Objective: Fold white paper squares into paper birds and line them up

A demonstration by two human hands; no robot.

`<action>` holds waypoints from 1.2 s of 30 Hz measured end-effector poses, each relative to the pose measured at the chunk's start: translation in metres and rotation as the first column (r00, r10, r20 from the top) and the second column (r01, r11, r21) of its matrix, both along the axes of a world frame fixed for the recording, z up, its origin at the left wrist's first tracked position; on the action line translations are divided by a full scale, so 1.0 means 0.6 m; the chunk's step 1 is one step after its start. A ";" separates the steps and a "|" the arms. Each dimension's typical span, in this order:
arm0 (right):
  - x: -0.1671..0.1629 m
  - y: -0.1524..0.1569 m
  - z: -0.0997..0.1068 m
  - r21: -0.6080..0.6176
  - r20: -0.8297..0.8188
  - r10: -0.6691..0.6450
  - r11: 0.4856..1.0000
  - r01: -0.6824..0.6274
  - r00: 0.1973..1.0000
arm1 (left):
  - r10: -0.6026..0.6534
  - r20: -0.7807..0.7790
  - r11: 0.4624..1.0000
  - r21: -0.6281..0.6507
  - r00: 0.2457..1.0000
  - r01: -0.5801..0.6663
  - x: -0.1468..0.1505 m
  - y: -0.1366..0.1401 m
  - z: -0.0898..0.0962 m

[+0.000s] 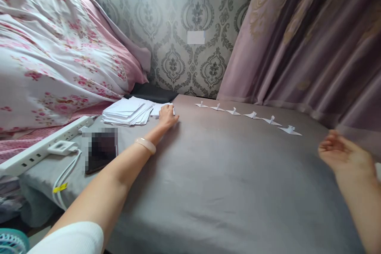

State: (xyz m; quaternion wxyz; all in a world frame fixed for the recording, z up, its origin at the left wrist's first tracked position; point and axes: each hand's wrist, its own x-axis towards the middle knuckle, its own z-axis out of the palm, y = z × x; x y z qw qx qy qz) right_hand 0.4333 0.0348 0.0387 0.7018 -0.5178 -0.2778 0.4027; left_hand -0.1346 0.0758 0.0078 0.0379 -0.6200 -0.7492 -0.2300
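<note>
At the far left of the table, my left hand (168, 116) curls its fingers over the right end of a small pile of white paper (156, 109). A taller, uneven stack of white paper sheets (127, 111) lies just left of that pile. Off at the right edge, my right hand (347, 151) is raised with its palm partly showing and its fingers curled in; nothing shows in it. Nearest to it is the closest of several small folded white paper pieces (290, 130), which stand in a slanting row toward the back wall.
A dark phone (102, 149), partly blurred out, lies by my left forearm. Beside it are a white power strip (44, 147), a charger (62, 147) and a cable. Floral bedding (65, 47) rises at the left; a mauve curtain (268, 47) hangs along the right side.
</note>
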 end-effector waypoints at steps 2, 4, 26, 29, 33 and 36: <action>-0.074 0.002 -0.014 -0.044 -0.146 0.075 0.996 -0.083 0.986 | 0.056 -0.012 0.998 -0.018 0.998 -0.057 -0.023 0.013 -0.002; -0.146 0.003 -0.027 -0.088 -0.211 0.171 0.977 -0.193 0.962 | 0.084 -0.014 0.994 -0.069 0.996 -0.085 -0.039 0.026 -0.007; -0.200 0.007 -0.077 -0.136 -0.142 0.227 0.960 -0.246 0.963 | 0.082 0.315 0.995 0.034 0.945 -0.097 -0.062 0.031 -0.011; -0.204 0.005 -0.075 -0.129 -0.110 0.245 0.957 -0.258 0.963 | 0.056 0.446 0.981 0.140 0.893 -0.131 -0.060 0.021 0.015; -0.220 -0.003 -0.072 -0.134 -0.006 0.238 0.962 -0.237 0.971 | -0.081 0.633 0.953 0.276 0.770 -0.127 -0.013 0.011 0.068; -0.242 -0.017 -0.065 -0.155 0.191 0.274 0.956 -0.247 0.943 | -0.228 0.774 0.965 0.260 0.591 0.031 0.060 -0.005 0.094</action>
